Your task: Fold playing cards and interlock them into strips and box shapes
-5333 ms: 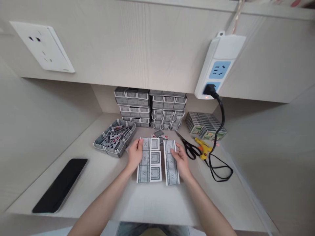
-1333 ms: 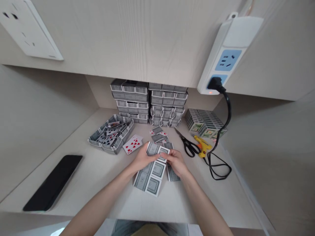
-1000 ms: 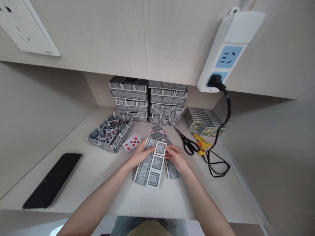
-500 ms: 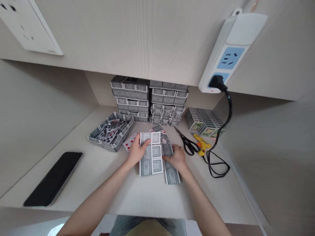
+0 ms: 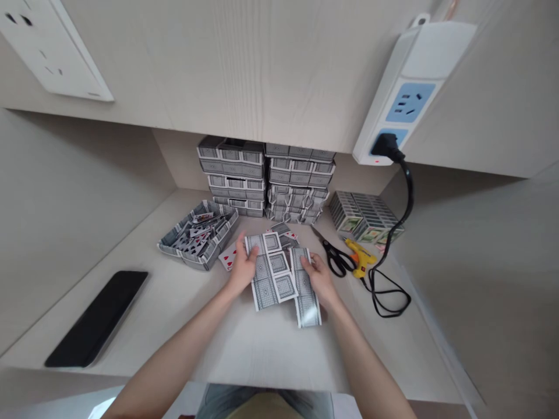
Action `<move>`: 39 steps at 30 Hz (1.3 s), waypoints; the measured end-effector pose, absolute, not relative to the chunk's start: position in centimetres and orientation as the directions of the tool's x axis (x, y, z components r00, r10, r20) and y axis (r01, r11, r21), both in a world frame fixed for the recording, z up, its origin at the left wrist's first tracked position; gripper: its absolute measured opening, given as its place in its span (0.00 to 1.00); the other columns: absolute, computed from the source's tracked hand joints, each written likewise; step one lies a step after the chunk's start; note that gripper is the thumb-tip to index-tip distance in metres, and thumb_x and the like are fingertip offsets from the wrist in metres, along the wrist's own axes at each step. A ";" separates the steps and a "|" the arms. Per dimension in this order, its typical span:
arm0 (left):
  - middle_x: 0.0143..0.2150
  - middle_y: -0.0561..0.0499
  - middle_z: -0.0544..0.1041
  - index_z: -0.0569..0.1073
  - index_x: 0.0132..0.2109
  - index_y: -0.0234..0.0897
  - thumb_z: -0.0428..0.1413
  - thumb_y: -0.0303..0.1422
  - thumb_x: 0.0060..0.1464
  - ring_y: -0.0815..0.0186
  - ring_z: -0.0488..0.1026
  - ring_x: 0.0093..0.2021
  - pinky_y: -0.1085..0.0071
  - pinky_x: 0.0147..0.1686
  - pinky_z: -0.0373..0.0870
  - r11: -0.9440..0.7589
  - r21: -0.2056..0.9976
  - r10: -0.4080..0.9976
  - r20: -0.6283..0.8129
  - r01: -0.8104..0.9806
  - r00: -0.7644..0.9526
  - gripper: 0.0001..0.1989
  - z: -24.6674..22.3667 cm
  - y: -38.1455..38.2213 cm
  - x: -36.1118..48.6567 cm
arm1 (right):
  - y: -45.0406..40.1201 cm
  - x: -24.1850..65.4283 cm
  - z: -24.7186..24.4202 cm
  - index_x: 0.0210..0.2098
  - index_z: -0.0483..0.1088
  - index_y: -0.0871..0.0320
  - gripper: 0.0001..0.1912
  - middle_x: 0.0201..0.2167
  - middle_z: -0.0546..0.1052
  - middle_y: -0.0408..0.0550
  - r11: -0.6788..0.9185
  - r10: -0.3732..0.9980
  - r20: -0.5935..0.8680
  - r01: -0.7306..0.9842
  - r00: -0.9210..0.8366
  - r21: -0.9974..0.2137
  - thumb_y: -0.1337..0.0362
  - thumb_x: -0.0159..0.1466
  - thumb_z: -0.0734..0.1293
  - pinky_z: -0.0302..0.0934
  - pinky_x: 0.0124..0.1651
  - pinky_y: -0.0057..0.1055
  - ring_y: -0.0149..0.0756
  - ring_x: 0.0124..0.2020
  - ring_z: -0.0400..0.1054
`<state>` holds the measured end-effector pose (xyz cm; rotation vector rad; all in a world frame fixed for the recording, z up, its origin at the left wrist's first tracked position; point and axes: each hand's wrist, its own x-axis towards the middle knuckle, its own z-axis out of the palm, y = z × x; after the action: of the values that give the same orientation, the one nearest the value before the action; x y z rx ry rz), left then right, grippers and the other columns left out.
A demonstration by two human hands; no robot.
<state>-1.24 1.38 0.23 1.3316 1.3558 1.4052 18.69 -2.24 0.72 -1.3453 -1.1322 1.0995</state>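
Observation:
My left hand [image 5: 243, 269] grips the left edge of a panel of joined playing cards [image 5: 264, 283], patterned backs up, with framed card pieces down its right side. Its thumb lies on top of the panel. In my right hand [image 5: 318, 278] is a narrow strip of joined playing cards [image 5: 306, 299], held at its right edge with the thumb on its face. The panel's lower right corner meets or overlaps the strip; whether they are attached I cannot tell. Loose playing cards [image 5: 283, 231] lie behind them, and a card with red hearts [image 5: 227, 256] is partly hidden by my left hand.
A card-built tray [image 5: 201, 263] of loose cards stands left, before stacked card-built boxes [image 5: 238, 169]. Right are black scissors [image 5: 336, 259], a yellow glue gun [image 5: 360, 259] with a looping black cord [image 5: 408, 203], and card packs [image 5: 364, 215]. A black phone-like slab [image 5: 98, 317] lies front left.
The panel has tilted, its lower end swinging right toward the strip. My right hand has shifted its hold to the strip's right edge, and the strip's upper end now shows beside the panel.

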 end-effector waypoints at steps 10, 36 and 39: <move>0.50 0.44 0.66 0.51 0.55 0.41 0.48 0.40 0.54 0.65 0.67 0.48 0.64 0.51 0.61 -0.225 0.971 0.914 0.241 0.085 -0.326 0.24 1.1 1.5 -1.9 | -2.9 18.0 1.7 0.34 0.68 0.58 0.20 0.36 0.71 0.53 0.157 0.896 0.323 0.464 0.305 -0.872 0.48 0.57 0.60 0.60 0.38 0.35 0.39 0.35 0.66; 0.63 0.44 0.52 0.33 0.62 0.48 0.51 0.40 0.52 0.63 0.56 0.60 0.61 0.58 0.54 -0.219 0.968 0.968 0.199 -0.119 -0.155 0.40 2.5 -1.0 0.2 | -5.4 15.0 1.3 0.19 0.65 0.61 0.21 0.13 0.68 0.42 -0.352 0.888 -0.252 -0.216 -0.384 -0.911 0.48 0.53 0.65 0.55 0.13 0.23 0.26 0.11 0.60; 0.64 0.44 0.52 0.29 0.63 0.48 0.54 0.40 0.51 0.62 0.57 0.60 0.60 0.58 0.53 -0.215 0.963 0.970 0.191 -0.166 -0.149 0.45 2.9 -1.1 0.3 | -5.2 15.0 1.2 0.20 0.65 0.61 0.22 0.13 0.68 0.42 -0.338 0.884 -0.245 -0.183 -0.397 -0.923 0.47 0.53 0.65 0.58 0.13 0.24 0.27 0.12 0.62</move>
<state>0.29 -1.14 2.92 1.1520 1.0626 1.5390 15.03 -5.24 1.23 -1.0274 -1.1182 1.8244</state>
